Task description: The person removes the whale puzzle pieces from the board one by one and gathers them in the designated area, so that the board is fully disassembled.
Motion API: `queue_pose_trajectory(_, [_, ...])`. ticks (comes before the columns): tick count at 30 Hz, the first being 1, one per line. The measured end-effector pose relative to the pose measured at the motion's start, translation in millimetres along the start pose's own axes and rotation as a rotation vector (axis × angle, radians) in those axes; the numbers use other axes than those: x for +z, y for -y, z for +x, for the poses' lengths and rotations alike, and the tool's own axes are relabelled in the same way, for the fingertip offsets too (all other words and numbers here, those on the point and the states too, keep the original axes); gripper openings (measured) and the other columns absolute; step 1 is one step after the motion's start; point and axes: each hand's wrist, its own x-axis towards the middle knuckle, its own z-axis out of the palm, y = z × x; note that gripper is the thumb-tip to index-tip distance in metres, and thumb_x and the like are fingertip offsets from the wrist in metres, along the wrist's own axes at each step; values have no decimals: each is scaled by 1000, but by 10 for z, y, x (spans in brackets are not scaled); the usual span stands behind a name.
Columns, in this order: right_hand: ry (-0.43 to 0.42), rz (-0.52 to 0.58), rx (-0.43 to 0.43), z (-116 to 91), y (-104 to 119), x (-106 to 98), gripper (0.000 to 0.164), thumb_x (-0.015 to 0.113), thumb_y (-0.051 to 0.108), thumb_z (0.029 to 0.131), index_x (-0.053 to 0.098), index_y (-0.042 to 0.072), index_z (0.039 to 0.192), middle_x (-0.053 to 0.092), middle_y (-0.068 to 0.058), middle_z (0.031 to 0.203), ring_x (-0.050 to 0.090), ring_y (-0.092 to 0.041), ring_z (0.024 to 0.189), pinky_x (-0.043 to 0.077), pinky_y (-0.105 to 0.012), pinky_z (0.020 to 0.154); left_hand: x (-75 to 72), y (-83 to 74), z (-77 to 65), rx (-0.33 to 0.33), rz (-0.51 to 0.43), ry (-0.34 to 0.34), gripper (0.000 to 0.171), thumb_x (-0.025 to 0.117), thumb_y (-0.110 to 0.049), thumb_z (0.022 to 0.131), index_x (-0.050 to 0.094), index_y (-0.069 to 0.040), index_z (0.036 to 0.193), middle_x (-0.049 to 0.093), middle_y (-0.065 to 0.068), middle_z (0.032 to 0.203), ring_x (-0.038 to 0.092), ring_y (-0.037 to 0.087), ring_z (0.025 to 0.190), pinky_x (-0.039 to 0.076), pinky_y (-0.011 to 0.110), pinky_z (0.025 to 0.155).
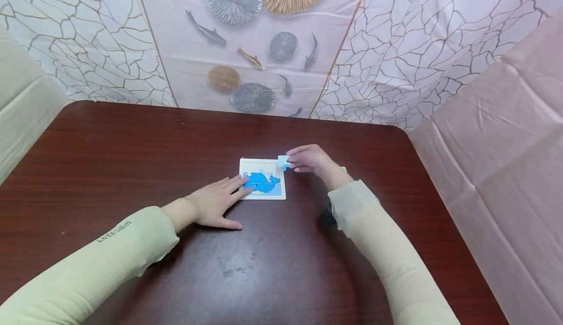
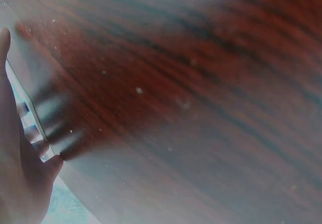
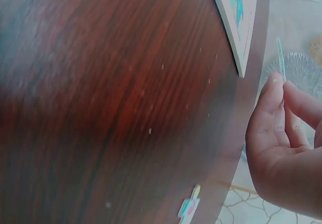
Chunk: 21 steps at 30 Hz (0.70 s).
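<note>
A white-framed jigsaw puzzle (image 1: 264,197) with a blue whale picture lies on the table, its upper part showing a pale bare area. My left hand (image 1: 217,203) rests with spread, straight fingers on the puzzle's left side, the thumb out on the table. Between thumb and fingers my right hand (image 1: 310,160) pinches a light blue puzzle piece (image 1: 283,162) above the frame's upper right corner. In the right wrist view that puzzle piece (image 3: 280,58) appears edge-on, raised off the table. The left wrist view catches only part of the left hand (image 2: 25,153) at the frame's edge.
Another puzzle piece (image 3: 188,211) lies on the dark wooden table (image 1: 132,144) to the right of the frame, mostly behind the right wrist in the head view. Patterned cloth (image 1: 246,46) hangs along the table's far edge, with plain cloth (image 1: 497,168) on the right.
</note>
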Motion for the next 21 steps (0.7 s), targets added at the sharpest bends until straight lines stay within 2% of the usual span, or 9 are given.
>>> queue_pose_trajectory(8, [-24,-16,-22,-39,-36,-167,31,63,9,88,62,1,118,68,-15,102,65,-9,67,55,-20,64,0,9,-4,6,-3,-5,89,51,-65,83,27,-11,148,20,15,155,17,31,144,22,46,116])
queue_pose_trajectory(16, [-22,-14,-18,-46,-108,-337,32,61,5,89,60,-4,119,66,-1,75,64,-9,63,55,-21,62,4,9,-7,10,-1,-6,88,51,-65,83,27,-10,148,21,15,155,17,31,144,22,46,116])
queue_pose_trajectory(21, [-17,-2,-9,-38,-167,-430,33,60,4,89,58,-6,121,64,1,70,62,-9,63,55,-21,62,5,7,-7,9,1,-6,88,51,-65,83,27,-10,148,21,15,155,17,31,144,22,46,116])
